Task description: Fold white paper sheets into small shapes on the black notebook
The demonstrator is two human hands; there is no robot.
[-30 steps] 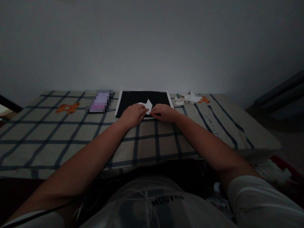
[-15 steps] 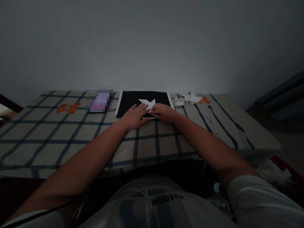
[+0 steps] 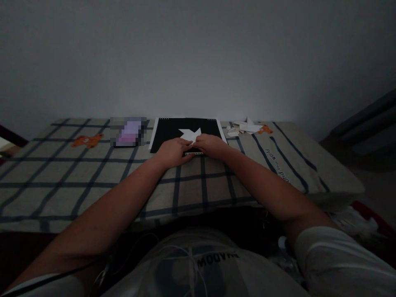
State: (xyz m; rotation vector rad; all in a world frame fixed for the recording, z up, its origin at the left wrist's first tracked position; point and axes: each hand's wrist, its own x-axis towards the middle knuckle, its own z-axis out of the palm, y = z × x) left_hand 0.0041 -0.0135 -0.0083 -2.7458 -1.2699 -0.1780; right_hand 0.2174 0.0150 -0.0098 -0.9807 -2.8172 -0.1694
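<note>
A white folded paper [image 3: 189, 134] with pointed corners lies on a black sheet [image 3: 167, 128] with pale borders. At its near left edge is my left hand [image 3: 173, 152], fingers curled in and closed on the paper's edge. My right hand [image 3: 211, 145] meets it from the other side, thumb and fingers pinched on the paper's near right part. The fingertips of both hands come close together there, and they hide the near end of the paper.
A phone [image 3: 129, 133] with a blurred-out screen lies left of the black sheet. On the right rest several folded white paper pieces [image 3: 246, 126]. A checked cloth [image 3: 154, 185] with bear prints covers the table, which stands against a grey wall [image 3: 198, 62].
My left hand's fingers, laid out flat over the paper before, have drawn back and curled in at its near edge. More of the white paper shows now. My right hand stays nearly in place.
</note>
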